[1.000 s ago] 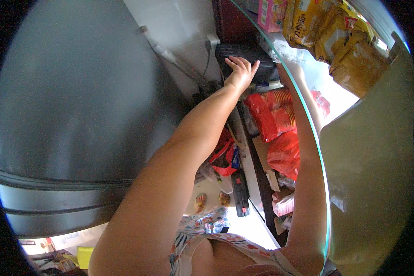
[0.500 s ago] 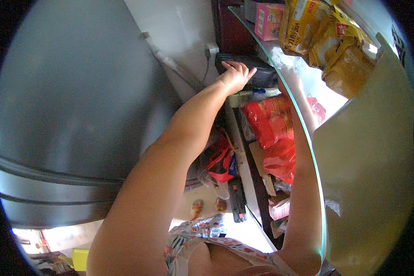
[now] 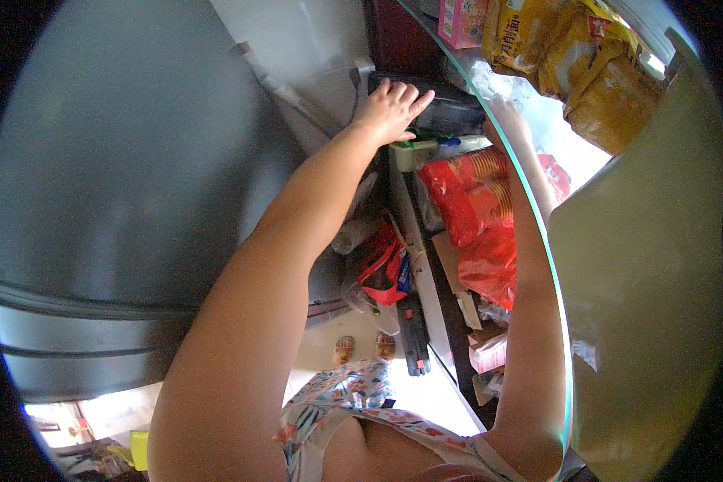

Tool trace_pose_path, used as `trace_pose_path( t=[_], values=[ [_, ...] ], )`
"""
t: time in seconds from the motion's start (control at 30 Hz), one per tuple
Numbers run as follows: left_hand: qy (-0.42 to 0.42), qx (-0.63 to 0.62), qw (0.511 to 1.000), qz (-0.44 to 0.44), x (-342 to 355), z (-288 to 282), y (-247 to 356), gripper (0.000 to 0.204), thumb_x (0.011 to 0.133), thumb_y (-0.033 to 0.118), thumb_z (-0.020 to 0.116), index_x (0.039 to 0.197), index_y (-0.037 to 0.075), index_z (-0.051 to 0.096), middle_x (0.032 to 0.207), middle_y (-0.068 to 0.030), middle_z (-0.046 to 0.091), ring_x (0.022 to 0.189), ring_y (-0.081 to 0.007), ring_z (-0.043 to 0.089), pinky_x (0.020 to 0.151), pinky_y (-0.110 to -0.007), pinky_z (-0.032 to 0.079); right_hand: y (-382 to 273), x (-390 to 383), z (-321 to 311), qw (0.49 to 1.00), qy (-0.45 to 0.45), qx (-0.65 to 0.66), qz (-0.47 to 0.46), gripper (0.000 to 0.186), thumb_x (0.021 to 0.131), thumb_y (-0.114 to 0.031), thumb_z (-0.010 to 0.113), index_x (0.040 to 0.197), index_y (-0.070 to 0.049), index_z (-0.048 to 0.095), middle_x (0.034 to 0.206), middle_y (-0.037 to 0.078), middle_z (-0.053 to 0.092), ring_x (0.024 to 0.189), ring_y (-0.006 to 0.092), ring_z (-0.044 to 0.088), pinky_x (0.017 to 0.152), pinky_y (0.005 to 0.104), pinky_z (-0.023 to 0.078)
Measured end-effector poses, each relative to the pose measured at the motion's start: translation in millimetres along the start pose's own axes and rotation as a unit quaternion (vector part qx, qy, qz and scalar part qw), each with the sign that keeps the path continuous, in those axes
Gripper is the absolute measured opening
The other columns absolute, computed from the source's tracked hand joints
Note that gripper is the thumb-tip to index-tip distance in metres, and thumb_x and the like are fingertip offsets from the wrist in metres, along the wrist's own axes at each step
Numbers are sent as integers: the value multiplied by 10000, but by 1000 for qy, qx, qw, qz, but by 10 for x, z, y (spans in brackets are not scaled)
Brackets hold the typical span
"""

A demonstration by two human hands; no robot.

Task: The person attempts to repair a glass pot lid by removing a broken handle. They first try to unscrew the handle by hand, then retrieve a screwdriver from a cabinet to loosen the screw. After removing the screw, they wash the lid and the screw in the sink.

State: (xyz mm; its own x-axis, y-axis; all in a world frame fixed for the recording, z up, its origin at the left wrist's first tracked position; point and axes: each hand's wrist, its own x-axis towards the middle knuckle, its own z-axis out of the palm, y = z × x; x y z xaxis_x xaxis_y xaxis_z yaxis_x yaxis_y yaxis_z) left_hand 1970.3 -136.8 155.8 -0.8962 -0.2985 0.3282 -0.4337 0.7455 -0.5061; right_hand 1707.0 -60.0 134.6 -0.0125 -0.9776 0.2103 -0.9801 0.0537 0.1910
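Left of the glass shelf (image 3: 569, 369), my left hand (image 3: 390, 110) has moved from the middle of the black case (image 3: 451, 111) toward its far-left end, fingers loosely spread over it. My right hand (image 3: 508, 124) is blurred behind the glass, fingers hidden, so I can't tell its grip; the case's right end is obscured there too.
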Motion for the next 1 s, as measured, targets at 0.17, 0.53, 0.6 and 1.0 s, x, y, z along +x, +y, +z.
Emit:
trace_pose_path(
  t=[0.17, 0.53, 0.6, 1.0],
  values=[
    [-1, -24, 997, 73, -9, -31, -143, 747, 740, 377, 692, 1316, 5, 397, 1055, -106, 518, 984, -243, 515, 768, -334, 494, 6, -20, 4, 999, 13, 49, 3, 302, 824, -152, 488, 1098, -50, 564, 1142, 160, 553, 1051, 306, 563, 841, 418, 500],
    [-31, 168, 972, 162, 78, -62, -108, 467, 868, 207, 421, 1261, -40, 469, 806, -163, 582, 656, -252, 573, 469, -398, 508, -79, 66, 30, 999, 21, -39, -29, 266, 862, -157, 449, 1085, -76, 569, 1109, 139, 585, 977, 317, 595, 803, 404, 516],
    [-165, 23, 967, 190, 155, -109, -115, 454, 872, 213, 427, 1245, -41, 482, 813, -165, 592, 645, -264, 580, 485, -383, 512, -59, 68, 87, 998, 41, 32, -18, 235, 850, -136, 441, 1022, -46, 572, 980, 181, 607, 907, 332, 610, 778, 431, 504],
    [-87, -159, 983, -20, 209, -260, -357, 436, 851, 404, 568, 1161, 108, 488, 1025, -150, 578, 955, -336, 597, 726, -459, 531, -1, 96, 75, 991, 132, 29, 9, 221, 846, -138, 480, 1058, -92, 524, 1026, 136, 564, 947, 311, 594, 745, 396, 535]
  ],
)
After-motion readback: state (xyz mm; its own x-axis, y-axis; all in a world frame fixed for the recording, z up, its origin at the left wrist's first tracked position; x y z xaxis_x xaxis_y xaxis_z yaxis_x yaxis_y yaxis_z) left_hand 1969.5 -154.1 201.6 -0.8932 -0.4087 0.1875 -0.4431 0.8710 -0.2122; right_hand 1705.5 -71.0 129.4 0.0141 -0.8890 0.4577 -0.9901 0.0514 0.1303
